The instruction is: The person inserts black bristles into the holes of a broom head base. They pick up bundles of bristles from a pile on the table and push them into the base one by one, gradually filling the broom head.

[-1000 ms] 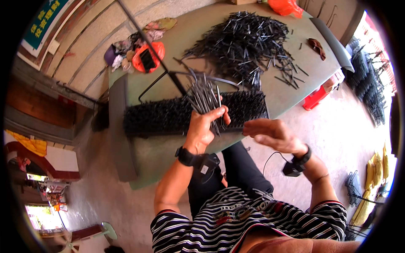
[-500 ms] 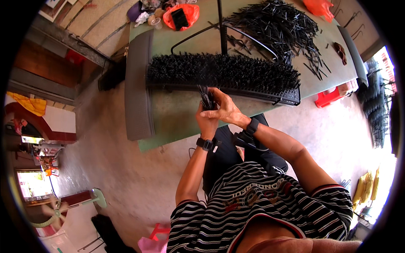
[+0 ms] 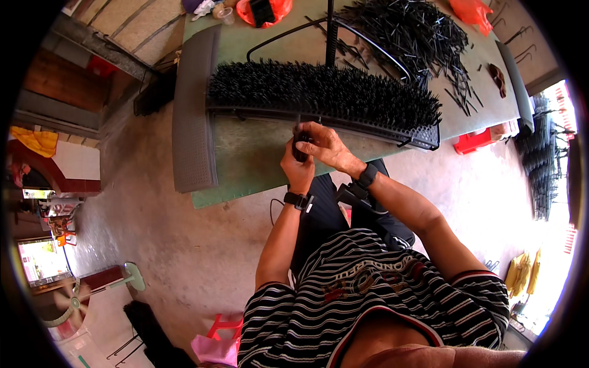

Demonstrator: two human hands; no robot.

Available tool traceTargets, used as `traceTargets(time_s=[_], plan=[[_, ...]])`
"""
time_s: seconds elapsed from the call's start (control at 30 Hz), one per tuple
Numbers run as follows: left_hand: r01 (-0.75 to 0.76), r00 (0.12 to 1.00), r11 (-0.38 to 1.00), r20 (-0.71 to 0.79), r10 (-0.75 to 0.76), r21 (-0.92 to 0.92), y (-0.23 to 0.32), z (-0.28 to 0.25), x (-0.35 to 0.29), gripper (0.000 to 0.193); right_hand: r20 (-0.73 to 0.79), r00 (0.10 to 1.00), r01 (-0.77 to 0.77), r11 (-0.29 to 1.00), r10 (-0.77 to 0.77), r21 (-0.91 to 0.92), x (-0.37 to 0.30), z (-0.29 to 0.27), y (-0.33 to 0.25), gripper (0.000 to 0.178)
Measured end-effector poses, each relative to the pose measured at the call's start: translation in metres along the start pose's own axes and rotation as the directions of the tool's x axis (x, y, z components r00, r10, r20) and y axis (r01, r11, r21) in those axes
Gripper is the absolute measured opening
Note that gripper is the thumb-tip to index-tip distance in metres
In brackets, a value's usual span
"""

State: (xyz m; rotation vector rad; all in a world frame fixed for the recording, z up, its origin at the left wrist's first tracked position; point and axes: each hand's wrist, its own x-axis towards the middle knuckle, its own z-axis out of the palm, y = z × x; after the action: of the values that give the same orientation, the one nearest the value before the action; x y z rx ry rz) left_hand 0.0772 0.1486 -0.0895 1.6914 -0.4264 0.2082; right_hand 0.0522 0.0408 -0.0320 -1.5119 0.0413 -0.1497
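A small bundle of thin black strips (image 3: 300,151) is gripped in my left hand (image 3: 297,172), just off the table's near edge side. My right hand (image 3: 331,149) closes over the top of the bundle, its thumb and fingers pinched at the strips; the exact tips are partly hidden. One thin strip end seems to stick up above the right fingers. Right behind both hands lies a long black perforated panel (image 3: 362,127), densely filled with upright black strips (image 3: 319,92) like a brush. Its front edge is close to my fingertips.
A large loose pile of black strips (image 3: 417,37) covers the far right of the green table (image 3: 245,168). A black metal frame (image 3: 331,43) stands behind the panel. Grey perforated sheets (image 3: 195,122) lie at the left. An orange bag (image 3: 279,9) and a red stool (image 3: 472,143) are near.
My right fingers have moved over the top of the bundle, which showed fanned out before. The view has shifted slightly, and the panel stays in place on the table.
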Motion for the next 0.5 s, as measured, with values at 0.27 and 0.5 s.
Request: traceTargets(time_s=[0.27,0.5], plan=[[0.687,0.709,0.555,0.603,-0.366,-0.470,0.059,-0.030,0.001,0.028,0.128,0.986,-0.110,0.994,0.107,0.016,0.002,-0.032,-0.032,0.039],[0.860,0.486,0.364,0.792,-0.370,-0.358,0.094,-0.039,-0.009,0.040,0.165,0.977,-0.145,0.989,0.137,0.039,-0.003,-0.048,-0.056,0.031]])
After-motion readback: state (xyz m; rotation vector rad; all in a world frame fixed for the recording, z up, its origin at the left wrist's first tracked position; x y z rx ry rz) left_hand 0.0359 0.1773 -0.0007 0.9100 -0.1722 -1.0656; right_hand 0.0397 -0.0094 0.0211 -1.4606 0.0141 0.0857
